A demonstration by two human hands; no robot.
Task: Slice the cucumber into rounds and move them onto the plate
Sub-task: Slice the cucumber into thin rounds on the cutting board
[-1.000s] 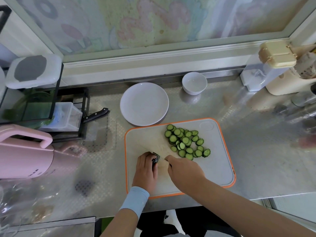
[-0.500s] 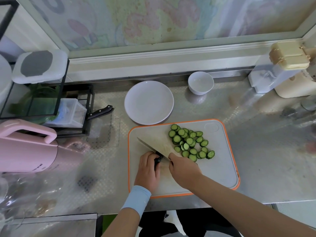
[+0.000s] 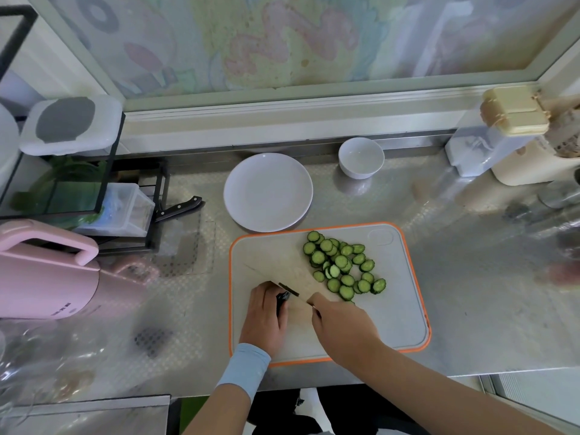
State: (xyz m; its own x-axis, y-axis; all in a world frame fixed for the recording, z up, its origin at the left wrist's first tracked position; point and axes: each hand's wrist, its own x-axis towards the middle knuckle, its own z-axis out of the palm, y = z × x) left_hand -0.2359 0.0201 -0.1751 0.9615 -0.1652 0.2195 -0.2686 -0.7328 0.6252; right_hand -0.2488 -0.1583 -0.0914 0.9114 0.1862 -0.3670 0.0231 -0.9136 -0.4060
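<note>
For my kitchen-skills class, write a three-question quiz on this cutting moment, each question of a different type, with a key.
1. True or false: the white plate holds no cucumber rounds yet.
2. The left hand holds the cucumber stub. What does the right hand grip? A) knife B) bowl C) nothing
3. Fill in: the rounds lie piled on the orange-rimmed ____.
Key: 1 true; 2 A; 3 cutting board.
</note>
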